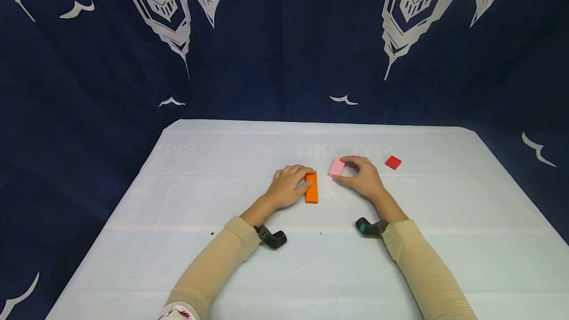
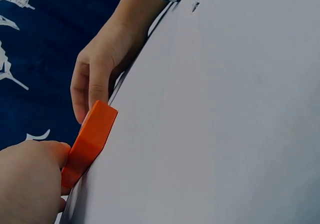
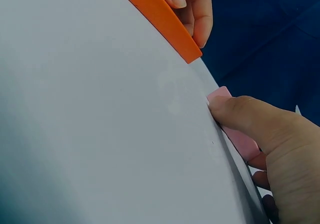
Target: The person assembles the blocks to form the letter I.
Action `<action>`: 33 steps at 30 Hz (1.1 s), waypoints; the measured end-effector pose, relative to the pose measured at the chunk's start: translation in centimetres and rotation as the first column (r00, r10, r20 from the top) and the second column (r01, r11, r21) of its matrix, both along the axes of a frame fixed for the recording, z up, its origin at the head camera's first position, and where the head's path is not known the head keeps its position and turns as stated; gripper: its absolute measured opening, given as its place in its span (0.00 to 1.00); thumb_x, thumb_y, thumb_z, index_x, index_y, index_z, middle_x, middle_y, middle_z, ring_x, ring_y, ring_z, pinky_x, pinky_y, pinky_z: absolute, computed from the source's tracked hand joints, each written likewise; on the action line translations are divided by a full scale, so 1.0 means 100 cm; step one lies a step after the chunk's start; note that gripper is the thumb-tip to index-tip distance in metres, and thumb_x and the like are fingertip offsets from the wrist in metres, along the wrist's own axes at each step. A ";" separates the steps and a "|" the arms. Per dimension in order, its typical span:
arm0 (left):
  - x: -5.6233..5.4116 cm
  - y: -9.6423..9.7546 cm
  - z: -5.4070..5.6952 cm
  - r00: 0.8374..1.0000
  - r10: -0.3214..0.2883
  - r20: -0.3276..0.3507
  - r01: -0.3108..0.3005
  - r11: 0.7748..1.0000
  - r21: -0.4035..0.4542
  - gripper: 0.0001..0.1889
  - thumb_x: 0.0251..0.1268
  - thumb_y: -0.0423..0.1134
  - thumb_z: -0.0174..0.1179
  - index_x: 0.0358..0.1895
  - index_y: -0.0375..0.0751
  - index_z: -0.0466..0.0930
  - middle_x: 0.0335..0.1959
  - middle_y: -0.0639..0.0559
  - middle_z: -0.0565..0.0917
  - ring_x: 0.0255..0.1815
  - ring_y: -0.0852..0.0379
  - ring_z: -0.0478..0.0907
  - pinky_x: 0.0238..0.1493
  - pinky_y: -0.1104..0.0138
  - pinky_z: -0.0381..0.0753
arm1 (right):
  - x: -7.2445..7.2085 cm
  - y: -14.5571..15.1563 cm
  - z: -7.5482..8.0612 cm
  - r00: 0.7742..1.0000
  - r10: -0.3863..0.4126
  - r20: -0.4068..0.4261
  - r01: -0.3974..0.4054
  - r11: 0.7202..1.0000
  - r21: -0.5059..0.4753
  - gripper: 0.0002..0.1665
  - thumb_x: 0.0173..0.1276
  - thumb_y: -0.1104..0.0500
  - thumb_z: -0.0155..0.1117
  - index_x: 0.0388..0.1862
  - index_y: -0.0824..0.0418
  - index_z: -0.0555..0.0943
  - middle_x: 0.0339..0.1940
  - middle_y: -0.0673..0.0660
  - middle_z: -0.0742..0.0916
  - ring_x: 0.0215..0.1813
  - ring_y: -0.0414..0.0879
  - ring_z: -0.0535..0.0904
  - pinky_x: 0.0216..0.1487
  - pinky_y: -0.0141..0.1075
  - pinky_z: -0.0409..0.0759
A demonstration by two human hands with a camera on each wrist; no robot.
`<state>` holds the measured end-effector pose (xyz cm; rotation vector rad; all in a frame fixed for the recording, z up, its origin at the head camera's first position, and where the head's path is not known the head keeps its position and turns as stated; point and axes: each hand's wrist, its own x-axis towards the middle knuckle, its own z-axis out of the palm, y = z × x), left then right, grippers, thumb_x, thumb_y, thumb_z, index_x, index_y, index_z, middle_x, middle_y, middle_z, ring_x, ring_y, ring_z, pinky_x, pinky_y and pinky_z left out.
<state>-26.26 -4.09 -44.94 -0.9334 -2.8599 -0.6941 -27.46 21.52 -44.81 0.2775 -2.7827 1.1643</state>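
An orange block, long and narrow, lies on the white table left of a shorter pink block. My left hand grips the orange block from its left side, thumb near its middle and fingers at the far end. Across a small gap, my right hand pinches the pink block between thumb and fingers, one at each end. In the right wrist view the thumb lies against one end of the pink block. The left wrist view shows the orange block beside the left thumb.
A flat red square piece lies just beyond and right of the right hand. The white table carries a few dark specks. A dark blue curtain with white prints hangs behind the table and along its sides.
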 end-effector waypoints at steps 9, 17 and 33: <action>-0.001 -0.001 -0.001 1.000 0.004 -0.006 -0.004 1.000 -0.004 0.21 0.77 0.51 0.45 0.67 0.54 0.70 0.65 0.54 0.72 0.66 0.51 0.66 0.59 0.52 0.63 | 0.000 -0.001 0.000 1.000 0.009 0.013 -0.009 1.000 -0.007 0.36 0.54 0.48 0.77 0.60 0.60 0.78 0.56 0.63 0.80 0.57 0.57 0.72 0.60 0.53 0.70; 0.000 -0.002 -0.001 1.000 0.011 0.004 -0.011 1.000 -0.003 0.21 0.76 0.51 0.45 0.68 0.54 0.69 0.66 0.53 0.72 0.66 0.51 0.66 0.60 0.51 0.62 | 0.002 -0.003 0.005 1.000 0.020 0.018 -0.019 0.998 -0.052 0.35 0.54 0.48 0.77 0.59 0.59 0.79 0.55 0.63 0.80 0.55 0.57 0.72 0.58 0.53 0.70; 0.000 -0.001 0.000 1.000 0.014 0.003 -0.014 1.000 -0.008 0.21 0.76 0.52 0.46 0.68 0.56 0.70 0.65 0.53 0.72 0.65 0.50 0.66 0.60 0.51 0.63 | 0.011 -0.014 0.021 0.995 0.091 -0.032 -0.093 0.994 -0.055 0.35 0.52 0.49 0.79 0.58 0.58 0.80 0.51 0.60 0.81 0.53 0.55 0.72 0.53 0.52 0.70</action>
